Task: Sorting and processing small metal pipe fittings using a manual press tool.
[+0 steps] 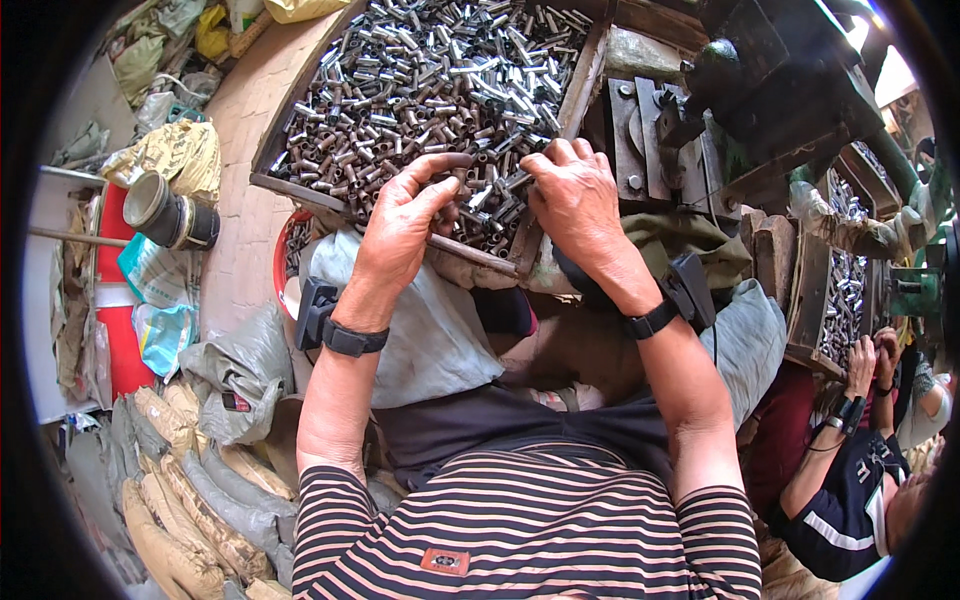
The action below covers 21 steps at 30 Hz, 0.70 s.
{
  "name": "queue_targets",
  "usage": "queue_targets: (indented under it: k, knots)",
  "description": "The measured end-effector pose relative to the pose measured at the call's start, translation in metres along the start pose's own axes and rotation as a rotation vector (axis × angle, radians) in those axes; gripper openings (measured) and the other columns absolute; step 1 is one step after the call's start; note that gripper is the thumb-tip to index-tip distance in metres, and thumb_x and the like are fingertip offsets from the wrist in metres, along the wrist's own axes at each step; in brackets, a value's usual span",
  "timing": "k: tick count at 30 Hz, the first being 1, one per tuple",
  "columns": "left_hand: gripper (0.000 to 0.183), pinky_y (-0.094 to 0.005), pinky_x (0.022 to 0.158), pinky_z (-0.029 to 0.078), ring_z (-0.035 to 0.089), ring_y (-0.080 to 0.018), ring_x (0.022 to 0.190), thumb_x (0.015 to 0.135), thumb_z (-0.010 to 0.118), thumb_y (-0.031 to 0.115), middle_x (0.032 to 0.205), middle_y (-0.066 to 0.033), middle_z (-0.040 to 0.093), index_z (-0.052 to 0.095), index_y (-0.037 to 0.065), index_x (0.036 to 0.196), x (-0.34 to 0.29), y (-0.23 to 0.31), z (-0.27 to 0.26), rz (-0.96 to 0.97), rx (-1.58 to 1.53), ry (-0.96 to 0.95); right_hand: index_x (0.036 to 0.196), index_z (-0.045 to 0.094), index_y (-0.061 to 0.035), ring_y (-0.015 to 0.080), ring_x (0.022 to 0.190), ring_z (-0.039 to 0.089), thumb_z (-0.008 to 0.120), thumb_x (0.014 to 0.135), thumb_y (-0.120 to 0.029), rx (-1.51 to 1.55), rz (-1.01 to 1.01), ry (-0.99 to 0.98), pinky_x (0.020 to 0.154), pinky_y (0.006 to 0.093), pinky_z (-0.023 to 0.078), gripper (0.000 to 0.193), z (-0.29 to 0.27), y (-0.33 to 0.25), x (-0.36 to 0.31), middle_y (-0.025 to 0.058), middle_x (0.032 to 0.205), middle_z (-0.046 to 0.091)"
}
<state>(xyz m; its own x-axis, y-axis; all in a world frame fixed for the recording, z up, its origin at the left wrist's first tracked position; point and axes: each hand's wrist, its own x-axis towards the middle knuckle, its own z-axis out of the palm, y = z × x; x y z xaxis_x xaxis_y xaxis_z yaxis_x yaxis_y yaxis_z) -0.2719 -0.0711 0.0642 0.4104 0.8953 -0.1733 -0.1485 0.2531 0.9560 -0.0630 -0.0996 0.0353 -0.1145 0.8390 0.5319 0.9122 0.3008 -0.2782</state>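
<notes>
A wooden-sided tray [300,192] in front of me is heaped with short metal tubes [420,95], some shiny silver, others dull brown. Over its near edge my left hand [408,212] is curled, thumb and forefinger bent toward each other. Whatever may lie in its folded fingers is hidden. My right hand [578,195] is by the tray's near right corner, its fingertips pinched together at what looks like one small shiny tube. Both hands are bare, with a black strap on each wrist.
A dark metal machine [690,140] stands right of the tray. Grey cloth [420,335] covers my knees. At left are a red bucket [287,262], a black cylindrical object [172,212] and stacked sacks [190,500]. A co-worker [850,480] handles parts at another tray on the right.
</notes>
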Motion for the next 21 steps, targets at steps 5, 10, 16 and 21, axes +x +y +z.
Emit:
queue_targets:
  k: [5, 10, 16, 21]
  knots:
    - [0.019, -0.0192, 0.058, 0.046, 0.058, -0.0068, 0.070, 0.093, 0.056, 0.013, 0.088, -0.0005, 0.064, 0.059, 0.007, 0.111, -0.006, -0.004, 0.006, -0.046, -0.057, 0.007, 0.078, 0.062, -0.0104, 0.0259, 0.088, 0.054, 0.063, 0.069, -0.012, -0.116, -0.027, -0.026, 0.074, 0.0404, 0.038, 0.009, 0.007, 0.003, 0.007, 0.0072, 0.083, 0.057]
    - [0.016, -0.0203, 0.060, 0.046, 0.059, -0.0079, 0.071, 0.093, 0.057, 0.014, 0.086, 0.0010, 0.063, 0.060, 0.008, 0.107, -0.006, -0.010, 0.003, -0.055, -0.110, 0.006, 0.080, 0.063, -0.0099, 0.0264, 0.090, 0.055, 0.065, 0.068, -0.013, -0.124, -0.044, -0.128, 0.075, 0.0415, 0.038, 0.012, -0.002, 0.003, 0.014, 0.0078, 0.086, 0.059]
    - [0.013, -0.0211, 0.060, 0.045, 0.057, -0.0079, 0.070, 0.093, 0.058, 0.015, 0.080, 0.0033, 0.059, 0.060, 0.009, 0.104, -0.009, -0.014, -0.001, -0.033, -0.138, 0.001, 0.081, 0.064, -0.0097, 0.0269, 0.091, 0.055, 0.065, 0.067, -0.012, -0.134, -0.057, -0.154, 0.076, 0.0417, 0.038, 0.014, -0.003, 0.002, 0.016, 0.0086, 0.088, 0.059]
    - [0.012, -0.0186, 0.055, 0.045, 0.055, -0.0062, 0.065, 0.092, 0.059, 0.014, 0.079, 0.0014, 0.059, 0.060, 0.005, 0.098, -0.004, -0.022, 0.004, 0.014, -0.204, 0.011, 0.081, 0.063, -0.0087, 0.0272, 0.092, 0.054, 0.067, 0.067, -0.014, -0.169, -0.051, -0.174, 0.076, 0.0411, 0.039, 0.015, 0.000, 0.008, 0.018, 0.0089, 0.089, 0.058]
